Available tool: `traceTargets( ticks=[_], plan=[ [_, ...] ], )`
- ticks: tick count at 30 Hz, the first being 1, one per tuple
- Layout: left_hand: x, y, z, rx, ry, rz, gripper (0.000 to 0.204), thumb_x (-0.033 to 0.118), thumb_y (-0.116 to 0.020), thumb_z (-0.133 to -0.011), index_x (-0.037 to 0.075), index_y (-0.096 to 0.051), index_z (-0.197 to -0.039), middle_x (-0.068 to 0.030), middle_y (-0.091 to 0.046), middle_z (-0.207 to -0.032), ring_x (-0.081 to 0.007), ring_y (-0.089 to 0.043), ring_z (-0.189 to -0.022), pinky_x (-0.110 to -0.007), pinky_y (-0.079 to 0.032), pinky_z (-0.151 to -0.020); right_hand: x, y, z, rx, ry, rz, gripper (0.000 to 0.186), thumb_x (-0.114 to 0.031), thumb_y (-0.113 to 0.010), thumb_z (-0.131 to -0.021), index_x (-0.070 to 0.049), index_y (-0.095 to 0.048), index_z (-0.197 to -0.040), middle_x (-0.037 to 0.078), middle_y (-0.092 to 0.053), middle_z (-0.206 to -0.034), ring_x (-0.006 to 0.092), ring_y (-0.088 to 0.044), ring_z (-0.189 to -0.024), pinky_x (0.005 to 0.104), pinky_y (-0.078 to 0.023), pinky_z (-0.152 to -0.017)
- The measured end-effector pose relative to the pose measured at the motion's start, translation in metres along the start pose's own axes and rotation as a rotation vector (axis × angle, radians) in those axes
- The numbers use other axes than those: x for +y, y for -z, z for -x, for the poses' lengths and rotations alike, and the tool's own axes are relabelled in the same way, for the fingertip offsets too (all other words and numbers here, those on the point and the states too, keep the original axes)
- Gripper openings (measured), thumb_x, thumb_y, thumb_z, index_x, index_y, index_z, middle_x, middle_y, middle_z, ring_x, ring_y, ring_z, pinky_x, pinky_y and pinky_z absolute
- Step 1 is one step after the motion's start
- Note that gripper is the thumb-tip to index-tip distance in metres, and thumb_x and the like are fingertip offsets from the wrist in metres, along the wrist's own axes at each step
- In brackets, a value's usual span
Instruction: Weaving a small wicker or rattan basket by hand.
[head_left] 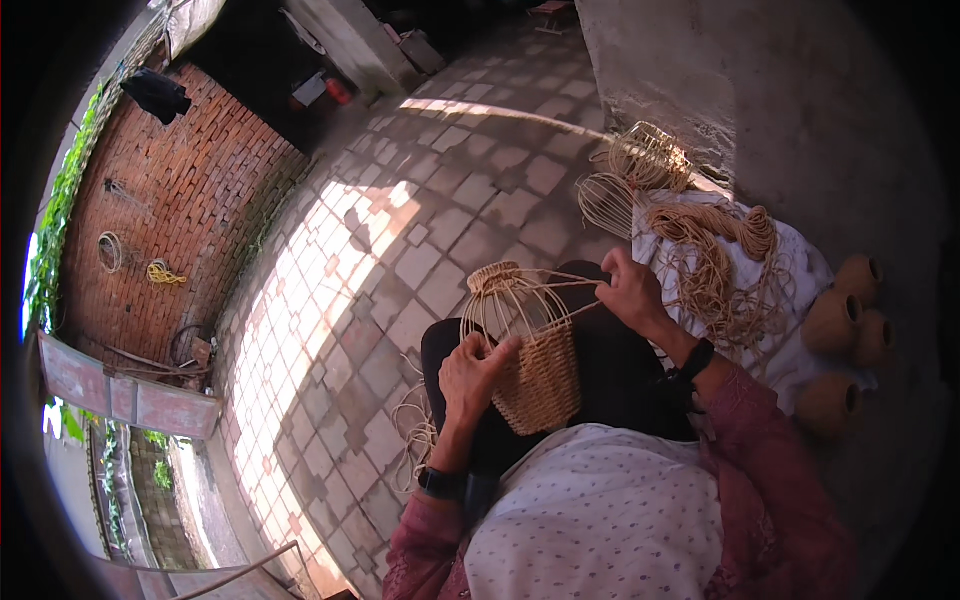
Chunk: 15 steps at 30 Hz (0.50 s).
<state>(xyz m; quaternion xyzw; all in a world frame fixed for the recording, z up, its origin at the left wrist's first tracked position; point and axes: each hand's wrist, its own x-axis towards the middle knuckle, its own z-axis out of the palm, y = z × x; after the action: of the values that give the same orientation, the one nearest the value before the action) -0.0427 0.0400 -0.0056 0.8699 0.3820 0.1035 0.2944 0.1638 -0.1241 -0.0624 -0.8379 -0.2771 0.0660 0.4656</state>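
A partly woven basket (538,385) rests on my lap, its lower body tightly woven and its bare ribs curving up to a narrow woven neck (493,278). My left hand (474,376) grips the basket's left side, thumb and fingers pinched on the ribs near the top of the weave. Off to the basket's right, my right hand (632,290) is closed on a straw-coloured weaving cord (572,318). Strands run taut from the basket to these fingers. Dark cloth covers my legs beneath the basket.
At right, coils of cord (705,235) lie on a white cloth (800,262) beside several brown clay pots (832,318). Beyond them sit open-ribbed basket frames (648,160) by a wall (660,70). Loose strands (413,425) hang left of my knee over the paving (360,370).
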Motion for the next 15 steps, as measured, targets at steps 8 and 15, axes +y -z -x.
traceTargets(
  ticks=[8,15],
  plan=[
    [0.004,0.007,0.004,-0.01,0.025,-0.024,0.058,0.058,-0.069,-0.075,0.004,-0.051,-0.064,-0.0123,-0.055,-0.056,-0.0282,-0.058,-0.059,-0.039,-0.044,-0.058,0.117,0.054,-0.022,-0.11,-0.033,0.208,0.034,-0.022,-0.07,-0.068,-0.004,-0.055,-0.092,0.012,-0.058,-0.087,0.0298,-0.059,-0.086,0.0391,-0.047,-0.074],
    [0.012,0.027,-0.013,0.223,-0.067,0.06,0.031,0.028,-0.071,-0.081,0.003,-0.061,-0.097,-0.0083,-0.06,-0.092,-0.0151,-0.054,-0.056,-0.031,-0.045,-0.057,-0.008,-0.003,-0.042,-0.04,0.596,0.051,0.033,-0.03,-0.069,-0.08,-0.008,-0.059,-0.103,0.01,-0.057,-0.097,0.0286,-0.053,-0.096,0.0407,-0.039,-0.082]
  ],
)
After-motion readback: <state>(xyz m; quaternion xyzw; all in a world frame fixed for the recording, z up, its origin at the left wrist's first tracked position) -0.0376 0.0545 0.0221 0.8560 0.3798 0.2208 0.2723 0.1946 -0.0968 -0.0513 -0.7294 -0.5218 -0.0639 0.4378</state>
